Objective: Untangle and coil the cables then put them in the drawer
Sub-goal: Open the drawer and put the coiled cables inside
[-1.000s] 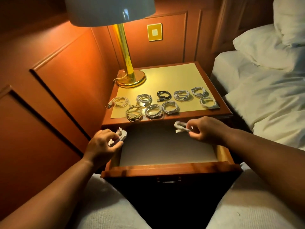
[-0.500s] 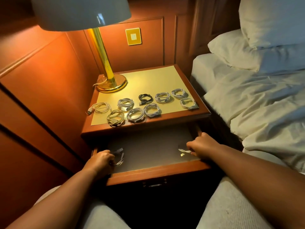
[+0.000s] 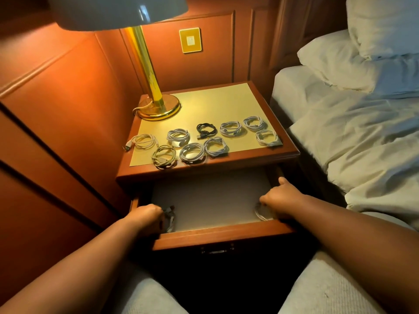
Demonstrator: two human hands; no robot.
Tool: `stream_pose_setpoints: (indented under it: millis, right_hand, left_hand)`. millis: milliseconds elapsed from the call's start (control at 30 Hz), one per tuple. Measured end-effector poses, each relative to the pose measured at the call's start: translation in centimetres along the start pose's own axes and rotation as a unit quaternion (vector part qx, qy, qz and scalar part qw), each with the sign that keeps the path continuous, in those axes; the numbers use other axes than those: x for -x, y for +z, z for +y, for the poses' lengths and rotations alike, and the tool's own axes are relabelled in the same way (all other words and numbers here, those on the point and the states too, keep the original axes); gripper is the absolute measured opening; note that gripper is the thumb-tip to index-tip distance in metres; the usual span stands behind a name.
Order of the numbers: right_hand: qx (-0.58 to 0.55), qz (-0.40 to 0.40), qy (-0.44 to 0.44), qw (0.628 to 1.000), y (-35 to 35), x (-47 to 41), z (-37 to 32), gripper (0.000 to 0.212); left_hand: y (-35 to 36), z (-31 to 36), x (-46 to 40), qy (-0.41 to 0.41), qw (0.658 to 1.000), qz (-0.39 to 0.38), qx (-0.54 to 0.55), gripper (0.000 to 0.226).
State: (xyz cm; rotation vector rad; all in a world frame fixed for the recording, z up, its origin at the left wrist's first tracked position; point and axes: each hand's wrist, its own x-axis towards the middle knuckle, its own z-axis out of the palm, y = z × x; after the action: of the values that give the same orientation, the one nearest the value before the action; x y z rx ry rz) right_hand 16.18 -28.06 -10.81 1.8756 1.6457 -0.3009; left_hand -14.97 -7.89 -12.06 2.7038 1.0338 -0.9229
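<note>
Drawer [image 3: 224, 232] pulled open under the nightstand top [image 3: 292, 152], liner bare but for two coils. Both hands down inside it.

Left hand [image 3: 145, 217] at the front-left corner, fingers curled over a pale coil [image 3: 170, 219] that rests on or just above the drawer floor. Grip looks closed on it, though the fingertips are hidden by the knuckles.

Right hand [image 3: 283, 197] at the front-right corner, thumb out toward the drawer's right wall. A white coil [image 3: 260, 213] lies under its fingers. Cannot tell whether the hand grips it or has let it go; contact seems likely.

On top: nine coils laid out on the yellow mat [image 3: 215, 105], all wound, none tangled
- back row: pale coil with a plug sticking out [image 3: 142, 141], white coil [image 3: 178, 137], black coil [image 3: 205, 130], two white coils [image 3: 232, 129] [image 3: 254, 123]
- front row: three coils [image 3: 163, 156] [image 3: 192, 153] [image 3: 215, 146], one more at the right edge [image 3: 267, 138]

Lamp [image 3: 156, 105] stands at the mat's back-left corner, clear of the cables.

Progress, as a judgement: untangling and coiling appear finished, since no loose cable is in sight. Stowing has only just started, with two coils in the drawer and nine left on top. Remaining work is repeated trips from mat to drawer, then perhaps shutting it. Plenty of bare floor in the drawer for the rest
</note>
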Motion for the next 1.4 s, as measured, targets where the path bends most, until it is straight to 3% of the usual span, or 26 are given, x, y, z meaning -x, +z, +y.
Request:
stream_pose_setpoints:
  millis: [100,167,233,367,600,700,800,900,1000,1100,1167,1200,1300,1400]
  right_hand:
    - [-0.073,0.039,-0.002,0.997,0.0,-0.5,-0.4,0.03]
    - [-0.155,0.014,0.0,0.988,-0.1,-0.7,-0.7,0.042]
    - [-0.18,-0.023,-0.015,0.983,-0.1,-1.0,-0.9,0.052]
    - [-0.156,-0.1,-0.034,0.982,-0.3,-1.4,-1.1,0.054]
    - [-0.139,-0.105,-0.037,0.984,0.0,-1.6,-1.2,0.037]
    - [-0.182,-0.107,-0.023,0.977,0.1,-1.7,-1.1,0.038]
    - [-0.229,-0.089,-0.002,0.969,0.2,-1.6,-1.1,0.049]
    - [-0.236,-0.034,0.001,0.971,-0.7,-1.2,-0.4,0.046]
    - [-0.292,0.135,0.016,0.947,-2.6,-0.4,1.3,0.025]
    - [-0.36,0.317,0.065,0.875,-4.5,0.0,3.5,0.014]
    - [-0.353,0.359,0.121,0.855,-5.8,-0.4,5.0,0.029]
    - [-0.335,0.342,0.151,0.865,-6.4,-0.6,5.6,0.04]
    - [-0.256,0.198,0.218,0.921,-8.0,-1.2,6.6,0.057]
    - [-0.23,0.172,0.229,0.93,-8.3,-1.7,6.7,0.053]
  left_hand:
    - [0.2,0.0,-0.8,0.001,0.999,0.022,0.029,0.029]
    - [0.5,0.1,-1.3,-0.005,0.998,0.053,0.024,0.054]
    - [0.2,0.6,-1.5,0.018,0.999,0.035,-0.031,0.067]
    - [-0.2,1.2,-1.6,0.052,0.996,-0.029,-0.061,0.058]
    - [0.4,0.6,-1.8,0.047,0.998,-0.037,-0.015,0.043]
    - [0.3,0.5,-1.6,0.048,0.999,-0.018,-0.001,0.04]
    - [-0.3,0.2,-1.3,0.037,0.996,0.067,0.038,0.036]
    - [-1.4,-0.3,-0.5,0.043,0.963,0.236,0.126,0.019]
    - [-3.2,-0.9,0.2,0.083,0.893,0.419,0.142,0.013]
    - [-5.6,-1.3,0.3,0.053,0.858,0.481,0.171,0.011]
    - [-7.0,-1.4,-0.1,0.008,0.858,0.478,0.187,0.022]
    - [-7.7,-1.3,-0.2,-0.019,0.872,0.454,0.182,0.033]
    - [-9.3,-1.1,-0.8,-0.073,0.932,0.333,0.121,0.058]
    - [-9.4,-1.3,-1.5,-0.077,0.952,0.28,0.101,0.049]
